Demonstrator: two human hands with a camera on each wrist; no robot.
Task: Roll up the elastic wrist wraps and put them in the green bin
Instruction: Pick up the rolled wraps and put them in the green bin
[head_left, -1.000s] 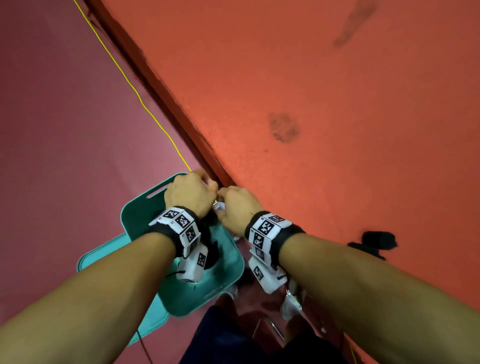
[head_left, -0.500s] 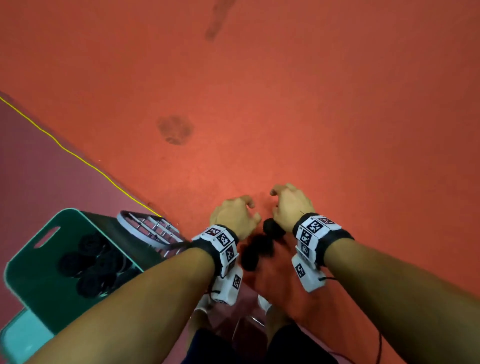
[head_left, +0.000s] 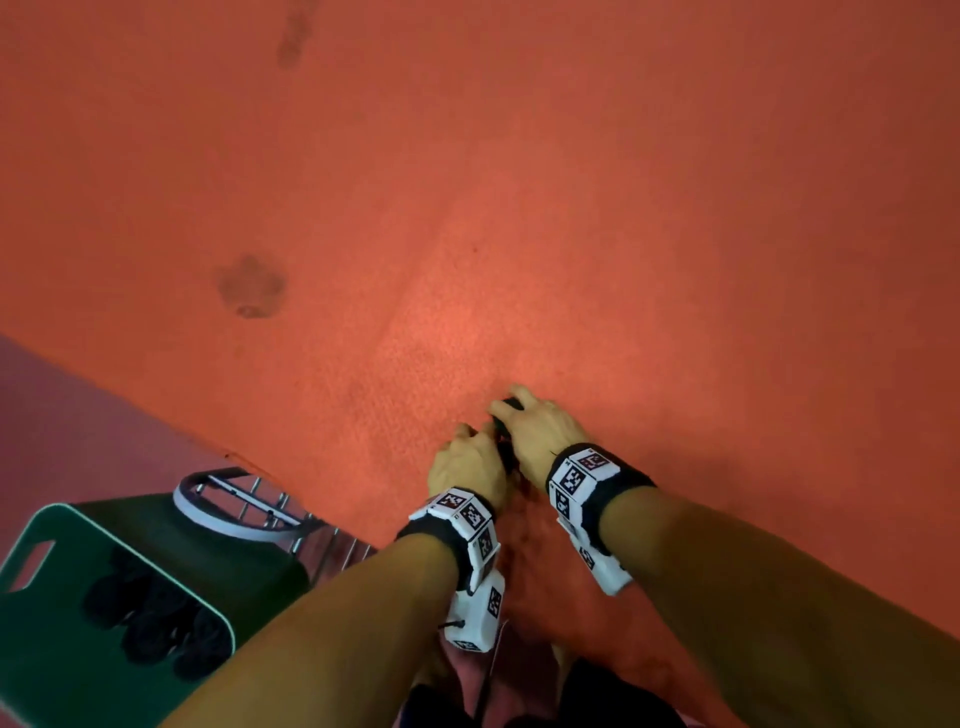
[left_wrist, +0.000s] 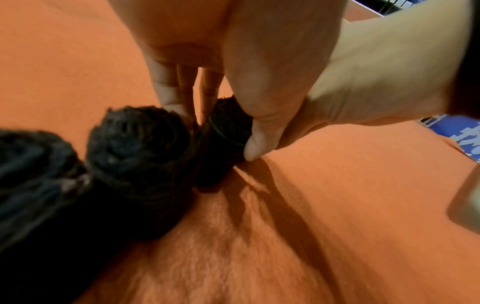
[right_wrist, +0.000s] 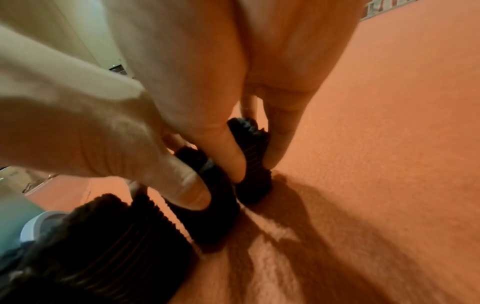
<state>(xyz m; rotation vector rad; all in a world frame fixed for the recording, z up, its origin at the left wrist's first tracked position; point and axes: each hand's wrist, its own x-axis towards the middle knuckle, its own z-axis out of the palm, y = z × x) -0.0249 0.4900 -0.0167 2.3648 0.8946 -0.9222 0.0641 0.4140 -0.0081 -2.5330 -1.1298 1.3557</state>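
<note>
Item: black wrist wraps (head_left: 505, 439), rolled, on orange floor (head_left: 571, 234). Both hands, having left the green bin (head_left: 31, 525), now here: right hand (head_left: 540, 431) pinches one roll; left hand (head_left: 465, 462) grip unclear. Rolls already binned; more to transfer.

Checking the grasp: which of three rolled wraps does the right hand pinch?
The middle roll, between thumb and forefinger of the right hand; the others flank it.

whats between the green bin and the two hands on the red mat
A round wire rack stands against the green bin; past it only bare red mat reaches the left hand and right hand, in the head view.
</note>
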